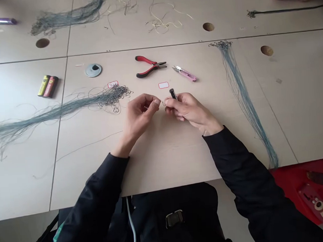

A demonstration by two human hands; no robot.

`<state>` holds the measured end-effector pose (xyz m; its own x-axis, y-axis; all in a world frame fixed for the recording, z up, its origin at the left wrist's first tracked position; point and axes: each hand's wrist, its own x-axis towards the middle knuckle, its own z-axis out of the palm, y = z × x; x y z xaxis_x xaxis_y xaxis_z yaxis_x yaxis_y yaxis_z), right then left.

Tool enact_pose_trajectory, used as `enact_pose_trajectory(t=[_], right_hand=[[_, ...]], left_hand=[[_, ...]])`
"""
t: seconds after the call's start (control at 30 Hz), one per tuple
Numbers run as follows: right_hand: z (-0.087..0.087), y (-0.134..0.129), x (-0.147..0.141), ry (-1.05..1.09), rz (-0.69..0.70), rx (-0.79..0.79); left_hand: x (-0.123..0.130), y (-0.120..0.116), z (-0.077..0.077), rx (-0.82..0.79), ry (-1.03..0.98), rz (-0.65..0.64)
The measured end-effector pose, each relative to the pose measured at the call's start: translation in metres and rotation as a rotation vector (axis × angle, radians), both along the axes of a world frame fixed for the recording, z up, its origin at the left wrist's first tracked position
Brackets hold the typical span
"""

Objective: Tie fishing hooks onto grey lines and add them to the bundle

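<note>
Our right hand [188, 108] grips a black-ended tool [172, 93] and fishhook [163, 103]; our left hand [139, 113] pinches, on what we can't tell. The fishhook seems light, stiff, best held by its shank.

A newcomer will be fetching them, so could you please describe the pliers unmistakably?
On the pale table, look just beyond the wearer's left hand. The pliers lie there, left of the pink snips; their red-and-black handles, spread apart, distinguish them.
</note>
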<state>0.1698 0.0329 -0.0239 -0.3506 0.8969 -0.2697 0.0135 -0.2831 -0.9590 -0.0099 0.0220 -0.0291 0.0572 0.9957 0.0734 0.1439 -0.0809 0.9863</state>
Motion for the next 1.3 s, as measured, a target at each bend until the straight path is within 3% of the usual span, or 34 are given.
enact_pose_trajectory(t=[0.2,0.27,0.73,1.17,1.3], right_hand=[[0.002,0.000,0.001,0.007,-0.149,0.049],[0.002,0.000,0.000,-0.002,-0.138,0.066],[-0.003,-0.004,0.002,-0.160,-0.064,0.159],[0.001,-0.007,-0.002,-0.262,-0.097,0.292],[0.002,-0.009,-0.003,-0.248,-0.116,0.306]], left_hand=[[0.000,0.004,0.002,-0.042,-0.002,-0.045],[-0.003,0.000,0.000,-0.110,-0.004,-0.045],[-0.003,-0.010,-0.004,-0.097,-0.035,-0.065],[-0.003,-0.010,-0.002,-0.090,0.013,-0.119],[-0.003,-0.010,-0.004,-0.123,0.009,-0.077]])
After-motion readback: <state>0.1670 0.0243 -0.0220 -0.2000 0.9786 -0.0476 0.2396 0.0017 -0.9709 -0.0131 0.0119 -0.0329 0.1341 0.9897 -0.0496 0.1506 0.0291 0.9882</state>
